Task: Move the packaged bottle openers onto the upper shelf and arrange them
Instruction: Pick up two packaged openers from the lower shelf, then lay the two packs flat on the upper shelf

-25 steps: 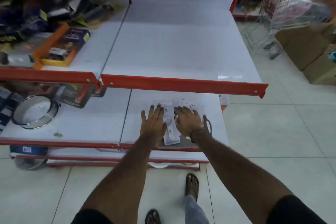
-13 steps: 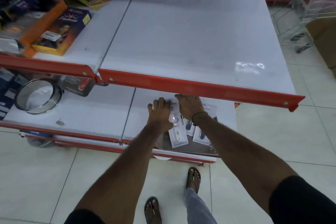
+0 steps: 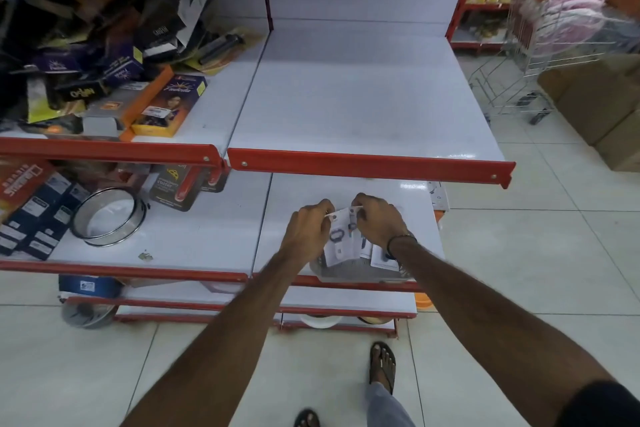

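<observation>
A small stack of packaged bottle openers (image 3: 341, 241), white cards with dark openers on them, is lifted at its far end above the lower shelf (image 3: 294, 194). My left hand (image 3: 308, 230) grips the stack's left top edge. My right hand (image 3: 379, 222) grips its right top edge. More white packs (image 3: 382, 258) lie under my right wrist, on a grey tray (image 3: 356, 276) at the shelf's front edge. The upper shelf (image 3: 363, 97), white with a red front lip, spreads bare above my hands.
The upper shelf's left bay holds a heap of boxes and packs (image 3: 104, 55). A round metal sieve (image 3: 109, 215) and dark boxes (image 3: 31, 215) sit on the lower shelf at left. A wire trolley (image 3: 540, 55) and cardboard boxes (image 3: 602, 107) stand on the floor at right.
My hands went from lying flat on the packs to closing on the stack's top edges, and its far end has come up off the shelf. The camera view shifted down then up.
</observation>
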Action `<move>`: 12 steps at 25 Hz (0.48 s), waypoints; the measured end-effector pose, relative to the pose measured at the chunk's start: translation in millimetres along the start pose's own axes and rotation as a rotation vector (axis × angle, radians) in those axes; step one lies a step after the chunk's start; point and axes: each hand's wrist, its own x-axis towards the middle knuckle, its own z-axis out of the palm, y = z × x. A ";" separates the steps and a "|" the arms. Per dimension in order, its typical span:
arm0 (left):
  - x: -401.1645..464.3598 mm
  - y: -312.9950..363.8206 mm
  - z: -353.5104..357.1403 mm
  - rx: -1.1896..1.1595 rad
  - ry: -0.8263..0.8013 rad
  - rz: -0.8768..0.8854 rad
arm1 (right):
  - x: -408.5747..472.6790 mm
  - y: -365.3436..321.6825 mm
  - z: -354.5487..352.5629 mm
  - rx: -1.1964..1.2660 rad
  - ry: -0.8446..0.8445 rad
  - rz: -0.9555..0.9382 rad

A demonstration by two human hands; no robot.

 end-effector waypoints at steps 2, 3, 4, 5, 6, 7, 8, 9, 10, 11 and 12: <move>-12.0 7.9 -16.5 0.068 0.087 0.065 | -17.4 -7.7 -10.8 -0.068 0.074 -0.071; -18.4 11.6 -26.8 0.086 0.143 0.099 | -25.5 -13.0 -17.5 -0.105 0.124 -0.111; -25.9 15.0 -36.9 0.087 0.200 0.131 | -33.7 -18.9 -24.7 -0.129 0.179 -0.149; -32.6 19.0 -47.6 0.077 0.267 0.167 | -40.8 -25.5 -32.4 -0.141 0.236 -0.184; -37.5 22.6 -57.4 0.070 0.328 0.202 | -46.3 -32.1 -40.2 -0.142 0.291 -0.217; -40.8 26.7 -68.2 0.066 0.383 0.232 | -51.6 -40.0 -48.7 -0.138 0.343 -0.248; -42.5 31.5 -81.9 0.062 0.427 0.256 | -56.8 -49.5 -59.7 -0.128 0.381 -0.276; -42.1 36.3 -96.7 0.048 0.462 0.279 | -60.7 -59.9 -72.1 -0.102 0.410 -0.304; -38.2 41.3 -113.1 0.026 0.491 0.293 | -61.8 -70.7 -86.8 -0.059 0.441 -0.331; -31.5 46.3 -131.1 0.000 0.510 0.299 | -59.4 -81.8 -102.8 -0.004 0.475 -0.355; -22.4 49.8 -148.4 -0.026 0.523 0.288 | -55.0 -92.1 -118.7 0.056 0.503 -0.363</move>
